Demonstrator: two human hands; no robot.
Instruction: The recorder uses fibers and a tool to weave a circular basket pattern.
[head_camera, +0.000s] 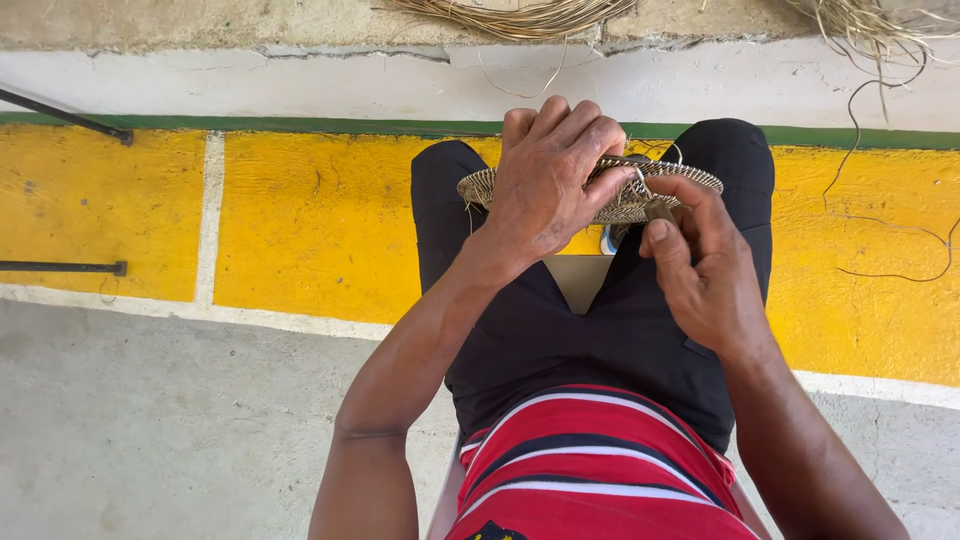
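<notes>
Yellow painted floor band (320, 220): runs beneath and beyond your woven disc, edged with a green stripe on its far side.

Black shorts (560, 340): directly under the disc, your knees bracketing it.

Left hand (550, 180): laid over the disc's left half, fingers curled down across its top, clamping it.

Right hand (700, 270): just right of the disc's centre, thumb and fingers pinched on a small metal tool (655, 207) touching the weave.

Flat woven straw disc (690, 182): held level above your knees.

Loose straw bundle (520, 15): well beyond the disc, on the concrete ledge.
</notes>
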